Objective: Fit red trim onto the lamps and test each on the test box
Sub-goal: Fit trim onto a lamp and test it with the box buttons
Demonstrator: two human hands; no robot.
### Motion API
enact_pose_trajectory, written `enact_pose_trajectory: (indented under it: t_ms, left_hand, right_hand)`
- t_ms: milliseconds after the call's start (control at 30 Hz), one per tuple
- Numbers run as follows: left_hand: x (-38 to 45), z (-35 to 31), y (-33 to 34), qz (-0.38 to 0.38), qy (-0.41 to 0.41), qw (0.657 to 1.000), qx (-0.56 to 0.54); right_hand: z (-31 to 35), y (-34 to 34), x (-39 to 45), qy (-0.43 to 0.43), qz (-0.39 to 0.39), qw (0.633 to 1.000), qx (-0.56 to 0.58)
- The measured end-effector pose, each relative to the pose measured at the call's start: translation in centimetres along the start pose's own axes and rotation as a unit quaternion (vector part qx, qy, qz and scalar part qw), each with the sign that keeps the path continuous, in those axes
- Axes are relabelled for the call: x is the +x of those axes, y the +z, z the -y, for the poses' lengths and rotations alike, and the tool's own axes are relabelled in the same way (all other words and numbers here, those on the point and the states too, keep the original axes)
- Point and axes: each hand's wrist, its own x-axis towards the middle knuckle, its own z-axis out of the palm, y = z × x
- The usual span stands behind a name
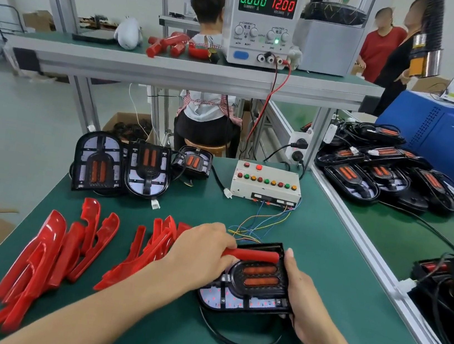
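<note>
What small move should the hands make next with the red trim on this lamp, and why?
Probably press the red trim down along the lamp's top edge. The left hand grips one end of it, it seems not fully seated, and the right hand steadies the lamp.

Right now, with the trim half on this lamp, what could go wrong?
The left hand presses the red trim onto the lamp that the right hand steadies at the edge; uneven pressure might seat it crooked. The thin coloured wires from the test box lie just behind the lamp and could snag. The lamp's black cable loops over the table edge.
</note>
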Motion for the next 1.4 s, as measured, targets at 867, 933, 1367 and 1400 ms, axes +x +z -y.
enact_pose_trajectory:
  t_ms: [867, 933, 1367, 1400]
  left_hand:
    - [-0.7, -1.0, 1.8, -0.088, 0.083, 0.987, 0.104]
    - [-0.8, -1.0, 1.7, -0.1, 0.095, 0.984, 0.11]
    - [-1.6, -0.2, 2.2, -0.128, 0.119, 0.981, 0.085]
    - [-1.6, 0.0, 2.4, -0.124, 0.117, 0.982, 0.08]
  right_hand:
    - [0.1, -0.1, -0.5, -0.035, 0.046, 0.998, -0.029]
    - [0.3, -0.1, -0.5, -0.035, 0.047, 0.998, -0.029]
    - [1.3, 0.0, -0.7, -0.013, 0.05, 0.998, -0.046]
    - [1.5, 0.1, -0.6, -0.001, 0.05, 0.998, -0.046]
